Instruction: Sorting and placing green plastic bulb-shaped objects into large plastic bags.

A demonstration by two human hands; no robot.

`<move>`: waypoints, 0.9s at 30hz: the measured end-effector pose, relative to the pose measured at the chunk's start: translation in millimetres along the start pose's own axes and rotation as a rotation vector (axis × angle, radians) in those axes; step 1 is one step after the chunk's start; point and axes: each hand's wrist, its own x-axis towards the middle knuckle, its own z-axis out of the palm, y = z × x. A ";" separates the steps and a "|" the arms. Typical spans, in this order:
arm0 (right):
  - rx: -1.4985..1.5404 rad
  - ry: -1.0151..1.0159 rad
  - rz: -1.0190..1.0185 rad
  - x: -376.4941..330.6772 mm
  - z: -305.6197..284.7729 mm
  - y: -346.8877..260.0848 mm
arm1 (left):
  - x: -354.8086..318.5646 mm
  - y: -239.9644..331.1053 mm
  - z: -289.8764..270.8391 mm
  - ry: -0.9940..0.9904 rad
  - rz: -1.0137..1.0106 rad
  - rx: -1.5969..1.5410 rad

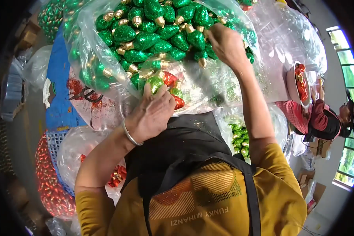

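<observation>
A big clear plastic bag (86,43) lies spread open on the work table, heaped with green glittery bulb-shaped ornaments (147,40) that have gold caps. My right hand (226,44) reaches into the right side of the heap, its fingers closed at a green ornament by the gold cap; the fingertips are partly hidden. Close to my body, my left hand (153,112) is closed around a small group of ornaments under clear film: a lighter green one (155,83) and red ones (170,78) with gold caps.
Black-handled scissors (91,95) lie among red glitter at the left. Bags of red ornaments (53,181) and shiny green ornaments (240,139) stand below the table. To the right, a co-worker (322,120) sits near a round tub (293,84) of red ornaments.
</observation>
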 end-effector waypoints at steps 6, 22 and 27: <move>-0.283 0.146 -0.179 32.2 89.2 71.1 | 4.1 -5.5 6.6 0.001 0.060 -0.032; -0.010 -0.751 -0.255 -26.1 -18.2 -85.0 | 3.9 -10.8 -5.2 -0.069 -0.017 -0.060; 0.091 -0.719 -0.388 -20.8 -9.8 -82.2 | -0.4 -9.5 -7.3 -0.089 -0.076 -0.084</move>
